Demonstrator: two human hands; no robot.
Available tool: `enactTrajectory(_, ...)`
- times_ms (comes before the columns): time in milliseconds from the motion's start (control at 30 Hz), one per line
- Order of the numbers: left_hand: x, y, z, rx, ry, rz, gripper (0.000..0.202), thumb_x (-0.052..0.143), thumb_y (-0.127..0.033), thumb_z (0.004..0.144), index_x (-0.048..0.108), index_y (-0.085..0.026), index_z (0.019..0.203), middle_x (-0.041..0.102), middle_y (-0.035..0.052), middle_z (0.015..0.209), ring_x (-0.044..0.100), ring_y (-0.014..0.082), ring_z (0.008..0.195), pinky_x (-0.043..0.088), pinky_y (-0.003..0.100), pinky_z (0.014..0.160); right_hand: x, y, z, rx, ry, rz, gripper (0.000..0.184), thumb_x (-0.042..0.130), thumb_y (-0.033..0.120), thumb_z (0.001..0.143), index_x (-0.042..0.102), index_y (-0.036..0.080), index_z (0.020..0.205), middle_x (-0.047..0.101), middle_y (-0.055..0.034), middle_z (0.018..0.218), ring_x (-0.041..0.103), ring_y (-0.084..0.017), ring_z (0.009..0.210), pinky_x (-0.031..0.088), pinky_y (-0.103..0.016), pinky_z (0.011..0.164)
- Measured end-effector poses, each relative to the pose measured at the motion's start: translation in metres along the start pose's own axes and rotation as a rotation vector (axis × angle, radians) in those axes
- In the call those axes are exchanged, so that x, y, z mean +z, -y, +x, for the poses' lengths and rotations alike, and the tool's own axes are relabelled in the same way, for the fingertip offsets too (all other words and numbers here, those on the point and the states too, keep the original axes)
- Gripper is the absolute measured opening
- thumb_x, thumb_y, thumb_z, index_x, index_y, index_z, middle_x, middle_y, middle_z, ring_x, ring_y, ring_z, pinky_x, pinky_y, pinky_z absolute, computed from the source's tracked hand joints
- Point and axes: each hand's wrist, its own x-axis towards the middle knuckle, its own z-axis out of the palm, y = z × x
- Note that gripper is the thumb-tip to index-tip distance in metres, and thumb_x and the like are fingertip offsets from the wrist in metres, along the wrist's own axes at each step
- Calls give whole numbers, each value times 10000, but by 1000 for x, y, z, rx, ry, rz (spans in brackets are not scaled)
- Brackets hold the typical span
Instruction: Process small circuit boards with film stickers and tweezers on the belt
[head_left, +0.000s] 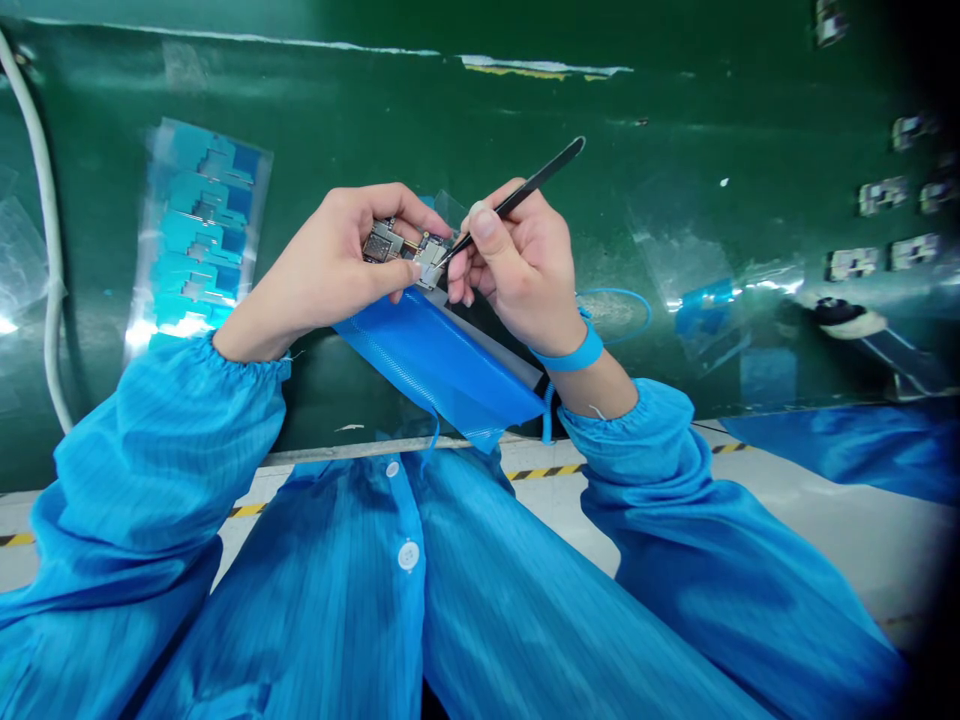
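My left hand [330, 262] pinches a small phone-style circuit board [401, 248] between thumb and fingers, with metal shields and connectors showing on it. My right hand [517, 265] holds black tweezers [525, 190] like a pen, and their tip touches the board's right end near a small silvery piece. Just below both hands lies a blue anti-static pad [427, 365], set diagonally with a grey strip along one edge. A blue wrist strap [568, 352] circles my right wrist, and blue striped sleeves cover both forearms.
A clear-backed sheet of blue film pieces [199, 225] lies on the green bench mat [480, 90] at left. A white cable [45, 220] runs down the far left. Metal clips [881, 195] and blue-tinted plastic film [709, 310] sit at right.
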Motion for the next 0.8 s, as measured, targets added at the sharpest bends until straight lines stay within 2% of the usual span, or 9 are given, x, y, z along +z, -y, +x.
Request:
enactTrajectory(100,0,1,0,4,0,-4,298,853,-263,901,790,-208,1187,812,80,996,778,283,924,651,442,887,-1,-1,1,-31,19,77,570,648,876,971,609,313,1051,736,73,726,745,-87,577,544,-193,473)
enactTrajectory(167,0,1,1,9,-2,2,298,856,-268,894,791,-213,1179,813,77,993,780,290,930,657,449,884,-2,-2,1,-43,32,79,548,648,858,987,603,317,1061,738,67,730,756,-96,594,550,-195,474)
enactTrajectory(300,0,1,1,4,-7,13,294,855,-266,901,802,-211,1186,811,80,995,774,281,901,649,445,871,-3,-7,2,-21,38,-15,612,568,921,977,611,338,1159,761,42,799,822,-152,721,611,-231,534)
enactTrajectory(533,1,0,0,-9,-10,-17,289,856,-231,905,799,-210,1188,807,78,988,773,280,914,637,445,892,-1,-2,-1,4,14,-64,637,538,946,969,600,343,1167,759,17,828,819,-164,748,621,-244,534)
enactTrajectory(667,1,1,1,-5,-13,-11,280,860,-226,892,801,-241,1165,804,61,984,788,292,949,643,442,888,-1,-3,0,1,-3,-42,681,565,977,921,596,334,1145,742,35,794,812,-161,713,614,-242,518)
enactTrajectory(800,0,1,2,-10,-4,-7,296,865,-239,895,799,-214,1182,814,79,1012,786,290,942,644,441,894,-2,-5,0,9,-2,-36,655,584,951,936,597,331,1149,744,37,796,820,-161,728,629,-241,544)
